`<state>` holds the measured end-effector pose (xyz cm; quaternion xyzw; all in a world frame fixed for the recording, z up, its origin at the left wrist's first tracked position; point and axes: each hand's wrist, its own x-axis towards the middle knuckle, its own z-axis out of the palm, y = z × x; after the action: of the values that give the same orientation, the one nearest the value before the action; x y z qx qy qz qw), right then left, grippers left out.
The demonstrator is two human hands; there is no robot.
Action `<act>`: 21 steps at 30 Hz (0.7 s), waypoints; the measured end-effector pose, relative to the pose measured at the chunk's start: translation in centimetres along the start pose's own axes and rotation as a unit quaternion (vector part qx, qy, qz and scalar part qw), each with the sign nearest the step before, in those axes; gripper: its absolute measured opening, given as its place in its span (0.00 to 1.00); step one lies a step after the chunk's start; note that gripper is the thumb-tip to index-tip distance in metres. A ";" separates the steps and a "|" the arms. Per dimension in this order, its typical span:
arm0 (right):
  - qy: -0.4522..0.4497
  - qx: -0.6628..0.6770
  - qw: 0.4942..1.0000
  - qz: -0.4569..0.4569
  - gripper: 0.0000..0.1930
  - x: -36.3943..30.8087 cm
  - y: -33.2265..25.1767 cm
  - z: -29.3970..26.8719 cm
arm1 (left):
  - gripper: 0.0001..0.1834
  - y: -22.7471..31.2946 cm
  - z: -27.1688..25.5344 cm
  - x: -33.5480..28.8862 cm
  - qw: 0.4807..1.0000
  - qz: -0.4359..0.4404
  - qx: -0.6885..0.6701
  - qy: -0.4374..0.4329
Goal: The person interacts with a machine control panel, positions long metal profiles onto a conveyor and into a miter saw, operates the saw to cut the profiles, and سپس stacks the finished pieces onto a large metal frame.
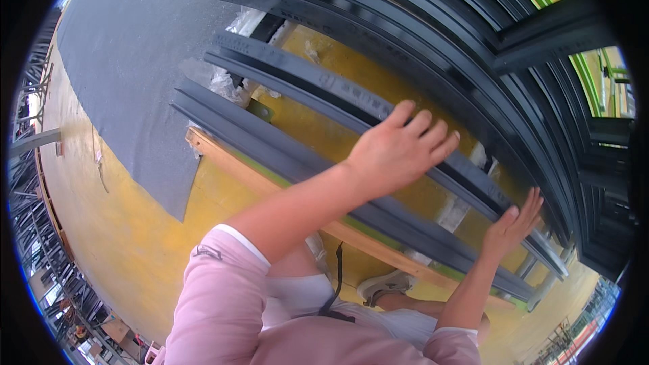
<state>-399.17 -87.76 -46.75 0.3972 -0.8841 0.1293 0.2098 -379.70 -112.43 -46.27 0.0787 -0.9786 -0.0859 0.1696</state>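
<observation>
I can't read a word: blurred print (351, 91) runs along the grey bar (297, 71) beyond the plank (233, 162), and a small dark emblem (206, 252) marks the sleeve (220, 287) nearer than the plank.

Dark grooved bars (257, 138) lie across plastic-wrapped supports (228, 88) — a grey mat (135, 61) spreads on the yellow floor (128, 243).
</observation>
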 end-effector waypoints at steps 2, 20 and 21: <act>-0.017 0.013 1.000 -0.018 0.31 0.3 0.4 0.1 | 0.32 -0.1 0.1 0.2 0.999 -0.017 0.017 0.030; -0.343 0.191 0.904 -0.168 0.22 -1.4 6.2 -8.3 | 0.18 3.5 -3.8 -3.9 0.998 0.020 -0.058 0.021; -0.367 0.213 0.889 -0.173 0.23 -1.2 5.3 -8.6 | 0.19 3.2 -4.5 -4.5 0.997 0.004 -0.076 -0.013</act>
<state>-400.14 -80.15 -40.04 0.5981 -0.7665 0.1212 -0.1999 -374.34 -109.18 -42.90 0.0605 -0.9716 -0.1607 0.1630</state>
